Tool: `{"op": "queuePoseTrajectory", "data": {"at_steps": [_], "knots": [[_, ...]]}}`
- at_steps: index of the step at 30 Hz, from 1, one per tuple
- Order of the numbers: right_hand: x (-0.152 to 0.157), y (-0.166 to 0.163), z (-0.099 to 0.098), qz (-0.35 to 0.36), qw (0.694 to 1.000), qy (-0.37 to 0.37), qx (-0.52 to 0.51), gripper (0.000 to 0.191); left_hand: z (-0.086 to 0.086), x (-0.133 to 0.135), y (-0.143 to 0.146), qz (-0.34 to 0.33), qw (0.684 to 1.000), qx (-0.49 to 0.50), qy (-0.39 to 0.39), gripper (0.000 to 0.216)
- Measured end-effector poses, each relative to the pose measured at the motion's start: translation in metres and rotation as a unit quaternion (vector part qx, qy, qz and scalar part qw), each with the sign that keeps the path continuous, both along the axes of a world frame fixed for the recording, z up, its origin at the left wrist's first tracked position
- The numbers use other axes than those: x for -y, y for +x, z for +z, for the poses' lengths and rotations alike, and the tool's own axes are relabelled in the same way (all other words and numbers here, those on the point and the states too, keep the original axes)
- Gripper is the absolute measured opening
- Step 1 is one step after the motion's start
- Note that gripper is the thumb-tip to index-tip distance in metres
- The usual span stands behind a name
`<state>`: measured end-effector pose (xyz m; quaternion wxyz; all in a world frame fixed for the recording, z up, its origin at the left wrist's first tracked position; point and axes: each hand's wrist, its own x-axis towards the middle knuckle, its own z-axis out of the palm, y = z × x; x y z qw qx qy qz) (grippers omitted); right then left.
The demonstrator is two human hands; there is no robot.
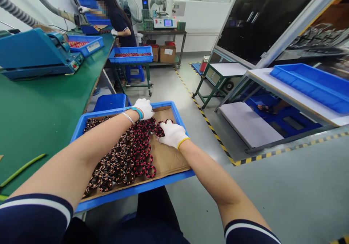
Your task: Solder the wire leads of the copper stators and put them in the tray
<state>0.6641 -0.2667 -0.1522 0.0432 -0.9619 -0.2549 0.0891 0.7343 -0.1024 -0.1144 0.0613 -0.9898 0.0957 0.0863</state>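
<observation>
A blue tray [171, 182] lined with brown cardboard [169, 160] is in front of me. Rows of ring-shaped wound stators [118, 160] fill its left and middle part, copper-coloured on the left and red toward the right. My right hand [172, 133], in a white glove, is closed around red stators [159, 130] over the bare cardboard. At the far side of the tray, my left hand [144, 108], also gloved, bends down over the red stators. Its fingertips are hidden, so a hold cannot be made out.
A green workbench [54, 109] with a blue machine [35, 55] runs along the left. Ahead, a co-worker [122, 22] stands near another blue tray [131, 59] of parts. White-topped tables [231, 68] and a large blue tray [311, 87] are on the right.
</observation>
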Motion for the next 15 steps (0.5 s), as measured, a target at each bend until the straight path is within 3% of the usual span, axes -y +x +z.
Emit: {"op": "queuePoseTrajectory", "data": {"at_steps": [4,7,11,15], "knots": [[0.001,0.001,0.0,0.008,1.0,0.005,0.003,0.057,0.019,-0.022,-0.012,0.014,0.999,-0.013,-0.047,0.062],[0.005,-0.002,0.003,0.032,0.999,-0.008,-0.012,0.058,0.026,-0.036,-0.038,0.013,0.995,-0.003,-0.1,0.06],[0.01,-0.011,0.007,0.058,0.998,-0.025,-0.027,0.058,0.024,-0.054,-0.093,0.033,0.983,0.01,-0.182,0.057],[0.003,-0.018,0.006,0.069,0.997,-0.021,-0.009,0.056,0.024,-0.06,-0.159,0.096,0.942,0.042,-0.32,0.057]]}}
